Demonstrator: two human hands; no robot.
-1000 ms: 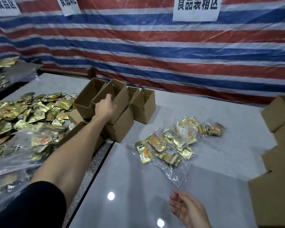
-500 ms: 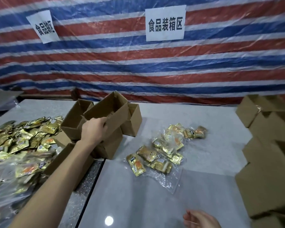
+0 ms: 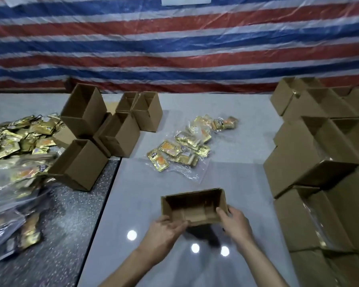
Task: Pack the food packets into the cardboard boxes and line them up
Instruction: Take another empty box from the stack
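The grey table [image 3: 236, 183] carries all stock. At 3 o'clock a stack of cardboard boxes [image 3: 311, 154] stands in rows, some showing clear plastic inside. At 10 o'clock a cluster of open boxes [image 3: 120, 135] shows no contents from here, with the large heap of gold food packets [image 3: 15, 139] beside it at 9 o'clock. A smaller batch of packets [image 3: 180, 150] lies on a clear bag at 12 o'clock. At 6 o'clock you hold one empty box [image 3: 195, 206]: your left hand [image 3: 164, 230] curls round its near left corner, your right hand [image 3: 235, 224] pinches the near right wall, thumb inside. Judged step: staging a box for filling. The next move calls for setting it mouth up, freeing one hand and reaching for the 12 o'clock batch
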